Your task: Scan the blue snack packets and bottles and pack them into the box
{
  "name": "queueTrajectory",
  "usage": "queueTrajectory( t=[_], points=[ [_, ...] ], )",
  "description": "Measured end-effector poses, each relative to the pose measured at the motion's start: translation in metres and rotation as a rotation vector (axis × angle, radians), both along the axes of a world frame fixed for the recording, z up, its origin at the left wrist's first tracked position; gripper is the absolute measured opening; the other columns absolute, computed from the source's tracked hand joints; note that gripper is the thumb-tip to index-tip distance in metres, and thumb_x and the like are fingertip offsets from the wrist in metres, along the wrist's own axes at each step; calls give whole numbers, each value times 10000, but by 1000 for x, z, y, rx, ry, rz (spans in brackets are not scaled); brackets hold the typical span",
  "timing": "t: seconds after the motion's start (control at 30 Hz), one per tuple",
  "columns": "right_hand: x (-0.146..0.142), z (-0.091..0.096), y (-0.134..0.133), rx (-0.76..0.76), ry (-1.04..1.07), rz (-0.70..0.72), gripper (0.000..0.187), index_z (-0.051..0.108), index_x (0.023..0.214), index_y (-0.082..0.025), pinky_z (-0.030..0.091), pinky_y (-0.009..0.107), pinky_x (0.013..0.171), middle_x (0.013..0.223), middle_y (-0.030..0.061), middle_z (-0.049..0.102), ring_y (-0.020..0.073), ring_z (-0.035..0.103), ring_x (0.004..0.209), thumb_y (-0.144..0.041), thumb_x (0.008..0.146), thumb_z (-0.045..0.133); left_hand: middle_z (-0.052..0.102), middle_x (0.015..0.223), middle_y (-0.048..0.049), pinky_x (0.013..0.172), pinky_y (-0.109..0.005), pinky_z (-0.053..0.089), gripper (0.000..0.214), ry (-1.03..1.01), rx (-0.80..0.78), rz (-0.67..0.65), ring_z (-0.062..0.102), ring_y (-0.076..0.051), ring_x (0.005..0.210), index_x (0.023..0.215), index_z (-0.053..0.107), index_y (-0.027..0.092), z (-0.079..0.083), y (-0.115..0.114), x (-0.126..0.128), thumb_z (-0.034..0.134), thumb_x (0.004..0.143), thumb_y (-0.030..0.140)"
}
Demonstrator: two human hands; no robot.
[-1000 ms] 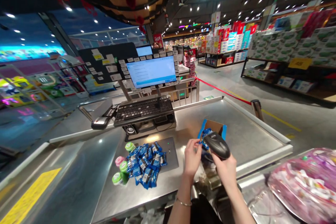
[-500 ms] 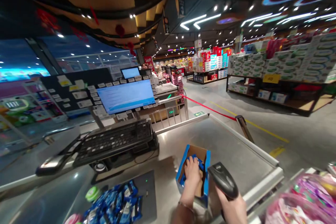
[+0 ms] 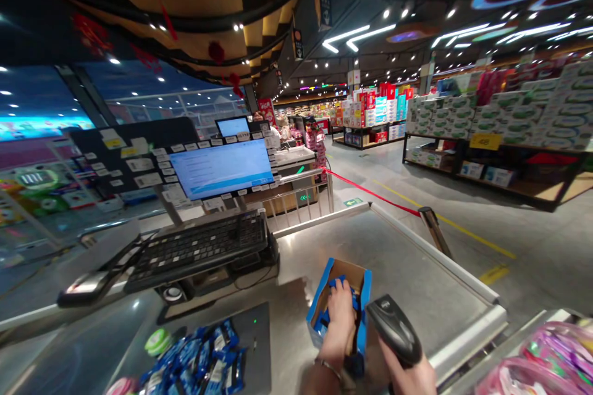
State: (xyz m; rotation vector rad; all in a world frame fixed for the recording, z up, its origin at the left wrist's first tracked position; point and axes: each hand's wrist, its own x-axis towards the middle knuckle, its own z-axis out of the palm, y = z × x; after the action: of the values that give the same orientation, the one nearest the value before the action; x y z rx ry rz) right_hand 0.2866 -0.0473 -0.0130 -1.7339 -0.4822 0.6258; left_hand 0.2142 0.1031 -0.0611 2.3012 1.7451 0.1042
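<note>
My left hand [image 3: 340, 315] reaches into an open cardboard box [image 3: 349, 273] with blue edges, its fingers on top of blue foil snack packets [image 3: 336, 287] inside. My right hand [image 3: 407, 379] grips a black handheld barcode scanner [image 3: 393, 330] just right of the box, its head pointing away from me. On a black pad [image 3: 254, 336] to the left lies a heap of similar blue packets [image 3: 194, 361], partly cut off by the frame's lower edge. A round green tub [image 3: 157, 341] stands beside them.
The box stands on a stainless checkout counter [image 3: 417, 265] with raised metal rails. A black keyboard [image 3: 197, 253] and a monitor [image 3: 221, 168] stand beyond the pad. A pink-patterned plastic bag [image 3: 542, 364] lies at lower right. A red rope barrier [image 3: 370, 191] and stocked shelves stand beyond.
Since one second ago my view has swung, and my left hand has gone from beside the scanner down into the box. The scanner has moved back to the box's right side.
</note>
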Motion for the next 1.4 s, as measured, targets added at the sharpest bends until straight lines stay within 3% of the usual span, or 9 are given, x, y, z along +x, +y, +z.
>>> queueTrajectory(
  t=[0.13, 0.3, 0.7, 0.8, 0.9, 1.0, 1.1, 1.23, 1.4],
  points=[
    [-4, 11, -5, 51, -86, -62, 487, 673, 754, -188, 559, 351, 681, 739, 123, 742, 350, 687, 876, -636, 563, 660, 445, 1382, -227, 938, -477, 461, 645, -107, 24, 39, 485, -381, 1218, 1312, 483, 160, 3, 1, 3, 549, 700, -31],
    [-7, 24, -18, 115, -125, -48, 534, 698, 802, -155, 553, 354, 713, 765, 131, 747, 341, 683, 878, -638, 581, 646, 549, 1203, -220, 912, -428, 471, 376, -111, 67, 101, 546, -317, 1150, 1186, 556, 148, 14, 6, 0, 418, 854, 39],
    [-12, 38, -27, 111, -70, 58, 522, 698, 764, -154, 542, 367, 708, 753, 123, 745, 340, 683, 833, -609, 510, 678, 594, 1088, -197, 917, -401, 458, 303, -213, 131, 118, 586, -282, 1076, 1091, 597, 147, 52, -21, -27, 422, 858, 63],
    [-17, 38, -28, 133, -66, 124, 511, 706, 764, -150, 548, 357, 684, 771, 124, 750, 334, 690, 823, -582, 491, 701, 617, 1129, -130, 968, -391, 423, 327, -521, 182, 84, 574, -255, 1093, 1118, 589, 200, 61, -41, -52, 547, 809, 104],
    [-31, 44, -32, 167, -116, 179, 467, 711, 785, -147, 548, 356, 676, 784, 120, 751, 323, 694, 807, -545, 543, 687, 659, 1072, -86, 935, -353, 454, 350, -1124, 152, 190, 612, -219, 1025, 1091, 598, 209, 63, -62, -88, 668, 748, 209],
    [-51, 54, -38, 201, -169, 253, 449, 711, 837, -138, 545, 361, 711, 814, 123, 752, 315, 694, 832, -519, 608, 652, 672, 1067, -100, 867, -300, 494, 392, -1731, 1, 385, 641, -186, 976, 1113, 583, 175, 61, -81, -126, 692, 744, 247],
    [-76, 62, -42, 238, -204, 369, 431, 703, 900, -138, 543, 355, 741, 854, 116, 753, 300, 692, 866, -483, 655, 621, 686, 1050, -110, 809, -247, 518, 254, -2137, -267, 497, 660, -150, 922, 1052, 607, 142, 62, -94, -157, 617, 800, 177],
    [-107, 63, -46, 232, -274, 516, 361, 708, 897, -156, 538, 338, 737, 842, 96, 753, 279, 697, 835, -423, 680, 598, 700, 979, -124, 737, -252, 557, 217, -2324, -535, 579, 671, -168, 909, 971, 629, 111, 65, -105, -182, 509, 901, 277],
    [-129, 60, -50, 210, -367, 605, 328, 703, 922, -173, 538, 321, 680, 815, 72, 749, 265, 704, 782, -384, 718, 555, 695, 1019, -140, 764, -299, 573, 348, -2323, -550, 575, 672, -189, 910, 1054, 615, 98, 65, -114, -200, 517, 900, 395]
  ],
)
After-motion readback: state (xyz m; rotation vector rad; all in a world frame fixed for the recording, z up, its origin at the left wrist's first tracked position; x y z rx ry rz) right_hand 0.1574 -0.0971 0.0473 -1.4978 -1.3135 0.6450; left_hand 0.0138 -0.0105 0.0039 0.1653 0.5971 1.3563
